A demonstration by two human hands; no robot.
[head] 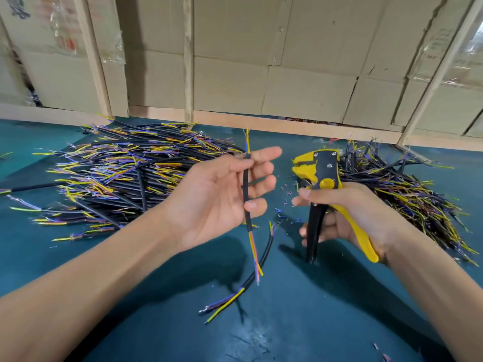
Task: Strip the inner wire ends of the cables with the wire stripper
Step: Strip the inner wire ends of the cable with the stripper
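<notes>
The left hand (222,194) pinches an upright black cable (246,184), apparently under its thumb; the right hand (347,218) grasps the yellow wire stripper (320,178) by its handles.

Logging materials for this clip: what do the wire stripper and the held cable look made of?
Wire stripper: glossy yellow handles, likely plastic, and a matte black, probably metal, head with silvery screws. Held cable: smooth black sheath, apparently rubber or PVC; thin yellow, blue and orange insulated cores show at both ends.
</notes>
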